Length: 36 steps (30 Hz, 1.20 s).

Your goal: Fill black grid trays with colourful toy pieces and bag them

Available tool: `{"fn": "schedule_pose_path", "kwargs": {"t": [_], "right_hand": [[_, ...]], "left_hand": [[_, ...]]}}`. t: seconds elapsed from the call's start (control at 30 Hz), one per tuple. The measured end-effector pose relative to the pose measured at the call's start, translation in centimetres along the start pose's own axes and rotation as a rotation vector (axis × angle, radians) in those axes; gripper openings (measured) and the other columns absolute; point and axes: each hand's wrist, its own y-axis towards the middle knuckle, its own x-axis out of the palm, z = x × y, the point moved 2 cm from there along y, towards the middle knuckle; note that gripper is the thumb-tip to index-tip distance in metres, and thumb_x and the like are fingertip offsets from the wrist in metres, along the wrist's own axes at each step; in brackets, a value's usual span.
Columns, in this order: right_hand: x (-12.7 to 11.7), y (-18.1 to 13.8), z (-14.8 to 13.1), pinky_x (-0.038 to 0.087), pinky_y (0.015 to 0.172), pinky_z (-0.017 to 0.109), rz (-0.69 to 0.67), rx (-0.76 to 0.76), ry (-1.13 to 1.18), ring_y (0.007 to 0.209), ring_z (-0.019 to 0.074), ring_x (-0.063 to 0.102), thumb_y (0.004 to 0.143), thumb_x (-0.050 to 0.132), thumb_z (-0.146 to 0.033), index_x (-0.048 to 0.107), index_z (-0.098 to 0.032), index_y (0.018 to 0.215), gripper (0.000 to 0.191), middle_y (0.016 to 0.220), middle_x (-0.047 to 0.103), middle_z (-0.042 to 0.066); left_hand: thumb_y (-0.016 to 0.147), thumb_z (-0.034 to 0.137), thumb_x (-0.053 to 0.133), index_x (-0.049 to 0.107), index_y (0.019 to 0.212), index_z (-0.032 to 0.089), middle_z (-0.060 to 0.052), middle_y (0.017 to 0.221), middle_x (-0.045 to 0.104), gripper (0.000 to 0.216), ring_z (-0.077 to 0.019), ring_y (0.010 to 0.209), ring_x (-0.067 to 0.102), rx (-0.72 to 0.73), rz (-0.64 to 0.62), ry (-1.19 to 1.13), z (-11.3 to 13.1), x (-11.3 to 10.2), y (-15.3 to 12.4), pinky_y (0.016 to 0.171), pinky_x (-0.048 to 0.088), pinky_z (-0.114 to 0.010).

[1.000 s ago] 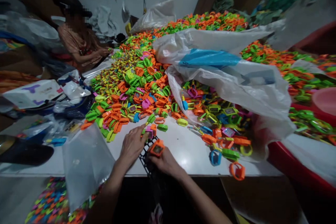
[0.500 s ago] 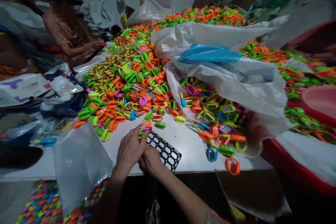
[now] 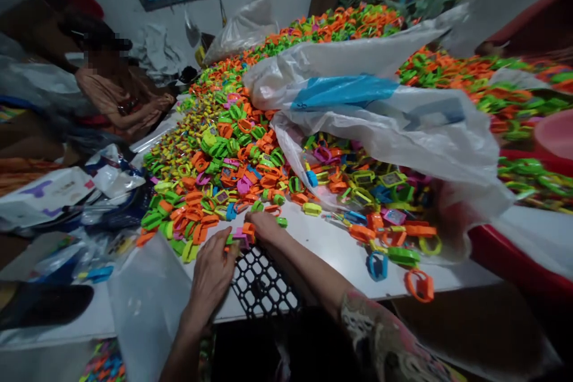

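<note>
A black plastic grid tray [image 3: 264, 285] lies at the near edge of the white table [image 3: 322, 250]. My left hand [image 3: 212, 274] rests on its left side, fingers bent, fingertips touching a small pink piece [image 3: 242, 240]. My right hand [image 3: 264, 225] reaches over the tray's far end, fingers closed at an orange piece [image 3: 249, 229] at the edge of the pile; whether it grips it I cannot make out. A big heap of orange, green, pink and blue plastic loop pieces [image 3: 224, 161] spreads right behind both hands.
A large white and blue plastic bag [image 3: 380, 113] spills more pieces at right. A clear bag [image 3: 147, 304] hangs at the near left edge. Another person [image 3: 120, 95] sits at the far left. A red tub [image 3: 519, 250] stands at right. Loose pieces [image 3: 418, 283] lie near the front edge.
My right hand has moved forward from the tray's near end to the edge of the pile. The left hand stays on the tray. The camera has shifted slightly.
</note>
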Motion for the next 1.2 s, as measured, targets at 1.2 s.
{"fn": "schedule_pose_path", "kwargs": {"t": [1.2], "right_hand": [[6.7,-9.5,-1.9,0.045,0.064,0.026,0.204,0.121,0.818,0.066,0.0147,0.056,0.067,0.055,-0.018,0.052,-0.019,0.077,0.01,0.073,0.059,0.0]], "left_hand": [[0.094,0.034,0.039,0.063,0.096,0.017,-0.012,0.132,0.05,0.03,-0.0243,0.128,0.041,0.399,0.386,-0.075,-1.1,4.5,-2.5,0.105,0.037,-0.042]]}}
